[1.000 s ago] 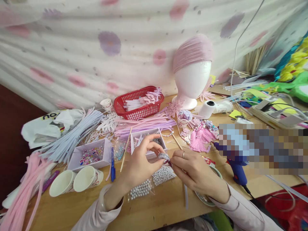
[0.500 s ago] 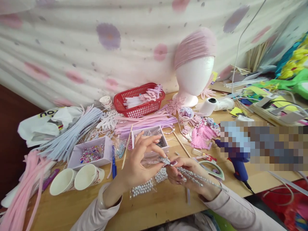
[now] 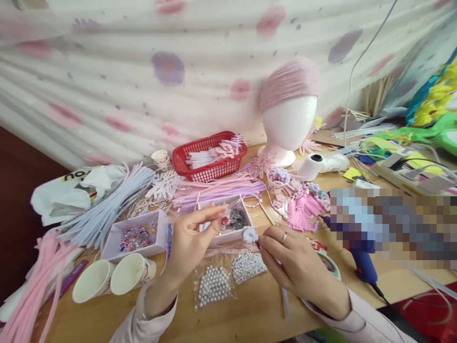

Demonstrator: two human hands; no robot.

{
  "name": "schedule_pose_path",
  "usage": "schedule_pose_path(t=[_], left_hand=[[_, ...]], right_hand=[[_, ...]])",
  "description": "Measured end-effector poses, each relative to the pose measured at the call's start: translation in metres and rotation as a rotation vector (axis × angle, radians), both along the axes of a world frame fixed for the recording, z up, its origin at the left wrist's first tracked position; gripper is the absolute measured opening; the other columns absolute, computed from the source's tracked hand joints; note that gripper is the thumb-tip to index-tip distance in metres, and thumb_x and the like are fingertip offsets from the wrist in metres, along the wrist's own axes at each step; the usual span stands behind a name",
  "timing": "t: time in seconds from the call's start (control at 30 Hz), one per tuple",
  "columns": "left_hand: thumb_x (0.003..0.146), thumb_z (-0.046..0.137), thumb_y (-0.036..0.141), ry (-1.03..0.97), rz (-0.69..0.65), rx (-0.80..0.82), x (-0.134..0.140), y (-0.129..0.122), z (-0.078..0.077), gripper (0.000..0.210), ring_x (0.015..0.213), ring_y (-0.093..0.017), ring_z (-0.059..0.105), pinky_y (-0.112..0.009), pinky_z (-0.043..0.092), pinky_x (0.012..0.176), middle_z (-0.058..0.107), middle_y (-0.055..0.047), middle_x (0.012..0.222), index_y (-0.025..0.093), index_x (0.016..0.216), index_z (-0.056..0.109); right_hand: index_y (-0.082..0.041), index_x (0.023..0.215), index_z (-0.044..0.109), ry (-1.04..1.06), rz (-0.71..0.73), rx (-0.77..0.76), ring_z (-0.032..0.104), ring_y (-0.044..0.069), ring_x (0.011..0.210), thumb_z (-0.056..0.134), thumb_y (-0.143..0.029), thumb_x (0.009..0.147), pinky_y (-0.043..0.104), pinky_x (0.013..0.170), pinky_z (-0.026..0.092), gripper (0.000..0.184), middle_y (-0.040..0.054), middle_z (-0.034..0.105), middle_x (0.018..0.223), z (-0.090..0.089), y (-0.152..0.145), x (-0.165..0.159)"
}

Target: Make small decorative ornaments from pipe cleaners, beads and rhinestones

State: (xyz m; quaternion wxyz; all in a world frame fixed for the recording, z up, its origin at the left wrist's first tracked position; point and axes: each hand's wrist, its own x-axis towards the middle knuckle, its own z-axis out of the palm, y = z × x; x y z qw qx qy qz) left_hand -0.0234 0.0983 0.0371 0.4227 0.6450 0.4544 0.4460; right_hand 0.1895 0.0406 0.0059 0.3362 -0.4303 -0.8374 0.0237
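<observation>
My right hand wears a ring and pinches a small pale blue fluffy flower at its edge. The silvery beaded strands do not show; the back of the hand may cover them. To the left, my left hand is raised with thumb and fingertips together; whatever they hold, if anything, is too small to make out. Just behind those fingertips stands a white box of small dark and silvery pieces. Below lie a clear bag of silver-white beads and a second bead bag.
A white box of colourful gems and two paper cups stand left. Behind are a red basket, pipe cleaners and a foam head. A blue glue gun and tape roll lie right.
My hands have moved apart. My right hand has turned back-up, keeping the flower, and the beaded strands have gone from sight. My left hand has let go of the flower and shifted left.
</observation>
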Motion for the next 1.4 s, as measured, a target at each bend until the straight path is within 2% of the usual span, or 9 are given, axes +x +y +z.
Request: schedule_pose_path(t=[0.1, 0.2, 0.53, 0.73, 0.83, 0.93, 1.1, 1.23, 1.4], left_hand=[[0.088, 0.064, 0.032, 0.174, -0.109, -0.064, 0.008, -0.004, 0.001, 0.03, 0.095, -0.021, 0.07, -0.04, 0.049, 0.094, 0.078, -0.003, 0.096, 0.026, 0.117, 0.069], [0.078, 0.071, 0.027, 0.24, -0.166, -0.158, 0.017, -0.006, -0.002, 0.026, 0.093, -0.022, 0.068, -0.037, 0.05, 0.087, 0.075, -0.004, 0.095, 0.023, 0.104, 0.07], [0.069, 0.074, 0.024, -0.079, -0.38, -0.671, 0.02, 0.003, -0.011, 0.013, 0.065, -0.013, 0.065, -0.026, 0.05, 0.067, 0.071, -0.001, 0.066, 0.016, 0.077, 0.068], [0.067, 0.074, 0.026, -0.192, -0.354, -0.733, 0.025, 0.001, -0.014, 0.013, 0.062, -0.01, 0.062, -0.023, 0.048, 0.064, 0.067, 0.002, 0.063, 0.016, 0.073, 0.067], [0.066, 0.072, 0.026, -0.148, -0.354, -0.68, 0.026, 0.001, -0.018, 0.012, 0.062, -0.01, 0.061, -0.022, 0.046, 0.062, 0.067, 0.002, 0.064, 0.016, 0.071, 0.067], [0.065, 0.07, 0.025, -0.017, -0.404, -0.611, 0.025, 0.004, -0.02, 0.012, 0.058, -0.009, 0.056, -0.022, 0.041, 0.056, 0.065, 0.003, 0.062, 0.016, 0.073, 0.069], [0.066, 0.069, 0.022, 0.151, -0.521, -0.459, 0.014, 0.006, -0.015, 0.012, 0.057, -0.011, 0.054, -0.023, 0.04, 0.054, 0.063, 0.004, 0.062, 0.017, 0.076, 0.071], [0.076, 0.063, 0.014, 0.264, -0.694, -0.047, 0.007, 0.002, -0.007, 0.018, 0.08, -0.017, 0.066, -0.029, 0.05, 0.079, 0.074, -0.001, 0.086, 0.023, 0.086, 0.076], [0.083, 0.071, 0.028, 0.343, -0.573, 0.115, 0.0, 0.0, 0.0, 0.028, 0.106, -0.024, 0.066, -0.037, 0.047, 0.097, 0.076, -0.004, 0.107, 0.029, 0.111, 0.074]], right_hand=[[-0.014, 0.078, 0.06, -0.028, -0.004, 0.035, 0.05, 0.019, 0.066, 0.041, -0.008, 0.095, 0.03, 0.06, 0.035, 0.027, 0.0069, 0.059, 0.073, 0.003, 0.001, -0.001], [-0.014, 0.08, 0.061, -0.067, -0.008, 0.011, 0.051, 0.019, 0.065, 0.042, -0.009, 0.096, 0.03, 0.06, 0.034, 0.026, 0.007, 0.06, 0.073, 0.004, 0.002, -0.001], [-0.017, 0.091, 0.058, -0.038, 0.089, -0.391, 0.055, 0.017, 0.063, 0.04, -0.013, 0.098, 0.028, 0.057, 0.032, 0.02, 0.0037, 0.063, 0.073, 0.004, -0.001, 0.004], [-0.015, 0.086, 0.057, -0.102, 0.069, -0.166, 0.052, 0.019, 0.063, 0.039, -0.009, 0.096, 0.028, 0.058, 0.033, 0.021, 0.0059, 0.061, 0.071, 0.004, 0.0, 0.002], [-0.016, 0.078, 0.055, -0.134, 0.084, -0.102, 0.049, 0.018, 0.064, 0.04, -0.008, 0.094, 0.029, 0.058, 0.033, 0.024, 0.0058, 0.059, 0.068, 0.005, -0.001, 0.0], [-0.017, 0.075, 0.052, -0.025, 0.135, -0.273, 0.043, 0.014, 0.059, 0.04, -0.008, 0.092, 0.027, 0.056, 0.03, 0.023, 0.0005, 0.051, 0.064, 0.009, -0.001, 0.0], [-0.018, 0.068, 0.053, 0.516, 0.233, -0.925, 0.036, 0.01, 0.053, 0.046, -0.019, 0.088, 0.024, 0.053, 0.029, 0.021, -0.0052, 0.041, 0.059, 0.006, 0.0, -0.001], [-0.02, 0.064, 0.051, 0.992, 0.312, -1.532, 0.015, 0.008, 0.041, 0.05, -0.031, 0.082, 0.024, 0.045, 0.024, 0.021, -0.0125, 0.02, 0.045, -0.014, -0.002, -0.006], [-0.02, 0.069, 0.051, 1.066, 0.261, -1.409, 0.018, 0.008, 0.042, 0.052, -0.041, 0.085, 0.024, 0.046, 0.026, 0.027, -0.0121, 0.02, 0.046, -0.02, -0.007, -0.006]])
